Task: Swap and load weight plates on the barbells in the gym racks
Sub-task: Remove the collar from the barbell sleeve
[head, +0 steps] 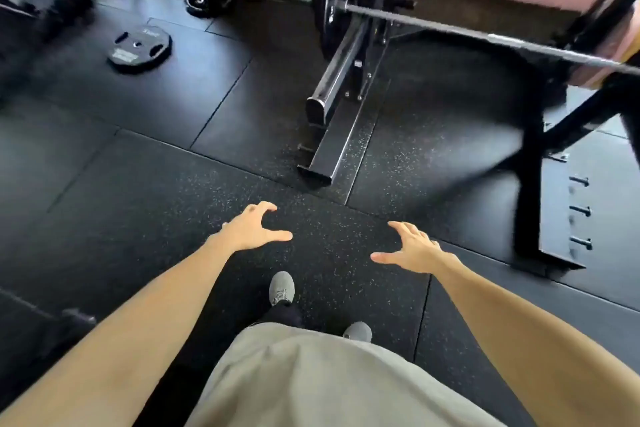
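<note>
Left hand [251, 227], right hand [414, 250] empty — spread; plate [139, 49] on floor [138, 184]

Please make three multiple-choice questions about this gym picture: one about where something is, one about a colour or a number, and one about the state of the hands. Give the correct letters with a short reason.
1. Where does the loose weight plate lie?
A. flat on the floor, to the left of the rack
B. in the person's hands
C. on the pink pad

2. What colour are the shoes?
A. red
B. grey
C. white

3. What are the left hand and the right hand doing?
A. both grip the barbell
B. one holds a plate
C. both are held out, fingers spread, holding nothing

Answers:
1 A: the plate lies flat on the dark floor mat, apart from the rack base.
2 B: both shoes show grey.
3 C: only the mat shows under both hands; the barbell rests far ahead.
</note>
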{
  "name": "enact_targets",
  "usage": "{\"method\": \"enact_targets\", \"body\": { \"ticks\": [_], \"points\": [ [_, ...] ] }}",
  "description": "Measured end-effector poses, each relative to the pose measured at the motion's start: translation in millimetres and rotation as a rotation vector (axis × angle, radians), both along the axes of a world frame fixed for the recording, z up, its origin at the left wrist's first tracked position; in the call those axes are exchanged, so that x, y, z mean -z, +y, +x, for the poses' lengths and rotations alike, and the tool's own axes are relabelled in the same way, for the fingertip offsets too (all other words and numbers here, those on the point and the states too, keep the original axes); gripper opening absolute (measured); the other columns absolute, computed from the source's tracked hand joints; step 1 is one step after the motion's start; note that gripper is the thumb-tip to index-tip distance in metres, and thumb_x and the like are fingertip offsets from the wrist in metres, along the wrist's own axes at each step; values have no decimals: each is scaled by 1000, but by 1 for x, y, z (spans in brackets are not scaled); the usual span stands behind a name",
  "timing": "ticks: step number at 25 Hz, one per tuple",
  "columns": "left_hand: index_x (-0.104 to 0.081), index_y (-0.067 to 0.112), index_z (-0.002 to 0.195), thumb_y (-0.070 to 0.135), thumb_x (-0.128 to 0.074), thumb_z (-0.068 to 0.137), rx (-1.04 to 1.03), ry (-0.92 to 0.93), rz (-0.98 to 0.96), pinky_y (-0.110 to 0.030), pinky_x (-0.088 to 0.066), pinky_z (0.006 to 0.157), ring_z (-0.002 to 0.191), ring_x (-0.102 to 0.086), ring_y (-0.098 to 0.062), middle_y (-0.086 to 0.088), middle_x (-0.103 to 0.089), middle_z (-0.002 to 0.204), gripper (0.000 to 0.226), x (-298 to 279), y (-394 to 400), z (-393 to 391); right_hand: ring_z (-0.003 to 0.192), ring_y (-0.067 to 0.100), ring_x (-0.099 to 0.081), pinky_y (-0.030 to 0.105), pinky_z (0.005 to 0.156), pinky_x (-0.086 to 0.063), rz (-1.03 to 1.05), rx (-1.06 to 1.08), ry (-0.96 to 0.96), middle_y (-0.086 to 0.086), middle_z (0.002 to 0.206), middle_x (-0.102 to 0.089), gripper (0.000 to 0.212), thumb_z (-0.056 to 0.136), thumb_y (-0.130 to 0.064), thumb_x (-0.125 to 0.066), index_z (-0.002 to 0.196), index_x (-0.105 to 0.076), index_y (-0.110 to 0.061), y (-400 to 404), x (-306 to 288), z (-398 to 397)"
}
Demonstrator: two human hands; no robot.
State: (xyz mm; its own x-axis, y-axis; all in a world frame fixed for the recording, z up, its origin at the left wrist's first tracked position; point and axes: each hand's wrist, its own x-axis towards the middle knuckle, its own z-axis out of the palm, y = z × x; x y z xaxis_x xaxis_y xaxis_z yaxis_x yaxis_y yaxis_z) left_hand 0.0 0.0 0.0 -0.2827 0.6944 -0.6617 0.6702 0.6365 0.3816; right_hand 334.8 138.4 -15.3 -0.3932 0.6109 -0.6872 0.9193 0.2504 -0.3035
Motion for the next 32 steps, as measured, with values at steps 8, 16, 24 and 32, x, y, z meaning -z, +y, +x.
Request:
{"method": "enact_targets", "body": {
  "ticks": [8, 16, 24, 32],
  "points": [
    [-30, 39, 145, 77, -70, 66, -445, 20, 39, -61, -30, 112, 138, -40, -33, -2, -24, 159, 96, -3, -108, -117, 147, 26, -22, 54, 115, -22, 36, -353, 74, -4, 163, -16, 110, 68, -84, -57, 155, -13, -34, 14, -5, -188],
    [-31, 34, 146, 72, -73, 68, -673, 6, 150, -61, -29, 113, 142, -34, -32, -6, -25, 159, 96, -7, -168, -312, 148, 25, -21, 54, 116, -23, 86, -430, 116, -4, 163, -17, 105, 72, -79, -60, 155, -14, -34, 10, -10, -415],
    [-31, 37, 145, 73, -71, 68, -626, 36, 187, -63, -30, 111, 141, -36, -31, -3, -26, 158, 94, -28, -123, -495, 149, 24, -18, 53, 116, -23, 140, -444, 159, -3, 163, -17, 104, 72, -78, -61, 155, -16, -35, 46, -28, -598],
    [-31, 39, 145, 74, -71, 68, -577, 95, 195, -63, -30, 111, 139, -38, -30, 0, -25, 158, 93, -25, -10, -682, 149, 28, -18, 61, 116, -21, 141, -427, 87, -1, 165, -14, 106, 71, -79, -60, 155, -12, -35, 157, -5, -785]
  ]
}}
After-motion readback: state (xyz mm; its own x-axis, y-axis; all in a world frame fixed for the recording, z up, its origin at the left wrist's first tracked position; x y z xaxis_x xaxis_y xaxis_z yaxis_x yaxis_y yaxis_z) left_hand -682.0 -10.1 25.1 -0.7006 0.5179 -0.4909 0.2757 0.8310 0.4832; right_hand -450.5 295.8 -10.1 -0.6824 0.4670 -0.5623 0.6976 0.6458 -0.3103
